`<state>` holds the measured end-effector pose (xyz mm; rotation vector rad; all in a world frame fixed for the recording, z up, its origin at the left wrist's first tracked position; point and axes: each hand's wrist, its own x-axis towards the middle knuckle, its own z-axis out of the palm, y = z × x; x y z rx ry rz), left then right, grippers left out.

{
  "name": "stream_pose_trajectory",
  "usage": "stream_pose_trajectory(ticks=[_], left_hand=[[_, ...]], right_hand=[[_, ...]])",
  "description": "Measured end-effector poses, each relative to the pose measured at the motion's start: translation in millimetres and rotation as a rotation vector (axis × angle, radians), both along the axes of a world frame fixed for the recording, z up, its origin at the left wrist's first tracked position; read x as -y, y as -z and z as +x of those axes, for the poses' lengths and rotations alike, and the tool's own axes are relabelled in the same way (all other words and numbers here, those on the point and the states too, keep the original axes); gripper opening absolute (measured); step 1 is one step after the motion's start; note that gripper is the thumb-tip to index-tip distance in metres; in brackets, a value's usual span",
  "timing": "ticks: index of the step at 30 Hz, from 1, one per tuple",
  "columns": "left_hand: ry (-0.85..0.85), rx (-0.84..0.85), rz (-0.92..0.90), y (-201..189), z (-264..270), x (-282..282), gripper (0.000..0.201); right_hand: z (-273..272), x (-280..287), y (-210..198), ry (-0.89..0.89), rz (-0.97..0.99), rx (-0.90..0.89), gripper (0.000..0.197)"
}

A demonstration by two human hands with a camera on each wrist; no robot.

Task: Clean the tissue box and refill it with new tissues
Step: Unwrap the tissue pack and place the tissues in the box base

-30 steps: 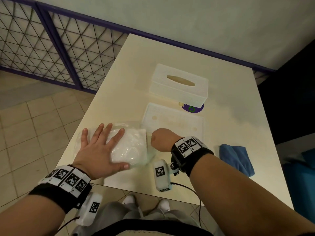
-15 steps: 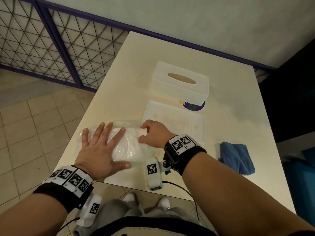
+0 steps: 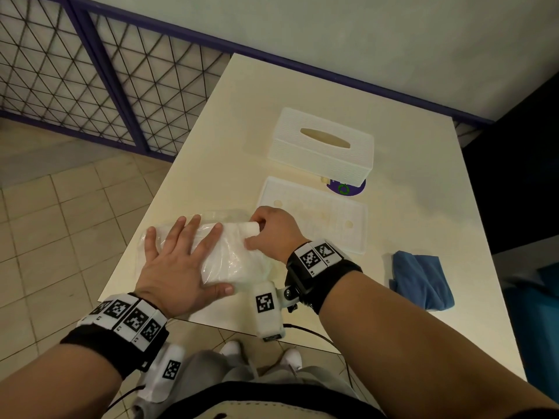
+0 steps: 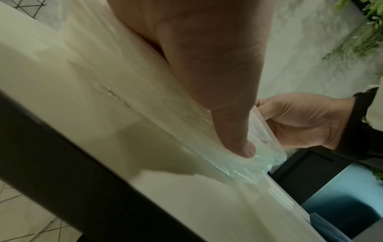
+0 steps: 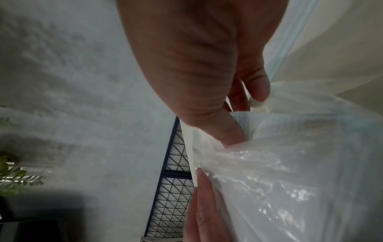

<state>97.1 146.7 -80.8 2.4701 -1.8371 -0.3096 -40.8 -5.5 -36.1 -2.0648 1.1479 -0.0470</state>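
Note:
A clear plastic pack of white tissues (image 3: 230, 258) lies near the front left edge of the table. My left hand (image 3: 178, 261) presses flat on top of it with fingers spread. My right hand (image 3: 269, 234) pinches a white strip at the pack's right end (image 5: 209, 152), fingers curled. In the left wrist view my thumb (image 4: 238, 131) lies on the plastic pack (image 4: 257, 147). The white woven tissue box cover (image 3: 323, 149) stands farther back, its oval slot facing up. Its flat white base tray (image 3: 317, 219) lies between the cover and my right hand.
A folded blue cloth (image 3: 420, 279) rests on the table at the right. A purple disc (image 3: 348, 187) peeks out under the cover's front corner. A purple-framed mesh railing (image 3: 90, 71) stands left of the cream table (image 3: 227, 131), with tiled floor below.
My right hand moved left onto the pack's right end and now pinches a white strip there. The left hand stayed flat on the pack.

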Motion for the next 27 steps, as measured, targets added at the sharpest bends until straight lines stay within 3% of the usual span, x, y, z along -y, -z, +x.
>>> stream_pose_trajectory(ticks=[5, 8, 12, 15, 17, 20, 27], left_hand=[[-0.021, -0.001, 0.003, 0.2, -0.1, 1.7, 0.111], [-0.021, 0.0, 0.011, -0.2, 0.0, 2.4, 0.111], [-0.036, 0.005, 0.023, -1.7, -0.9, 2.1, 0.11], [-0.053, 0.001, 0.023, -3.1, -2.0, 1.8, 0.112], [-0.066, -0.01, 0.006, -4.2, -1.9, 0.5, 0.115], [-0.103, -0.04, 0.014, -6.9, -0.2, -1.8, 0.117], [-0.153, -0.055, 0.195, -21.8, -0.4, -1.9, 0.119]], right_hand=[[2.4, -7.9, -0.1, -0.032, -0.164, 0.031, 0.018], [5.5, -9.6, 2.8, -0.046, -0.135, -0.026, 0.022], [8.1, -4.7, 2.3, 0.104, 0.184, -0.087, 0.047], [8.8, -3.0, 0.2, 0.133, 0.433, -0.16, 0.044], [9.6, 2.4, -0.9, 0.163, 0.495, -0.1, 0.042], [4.7, 13.9, -6.5, 0.279, 0.461, 0.013, 0.05], [-60.4, 38.3, -65.7, 0.242, 0.119, 0.041, 0.033]])
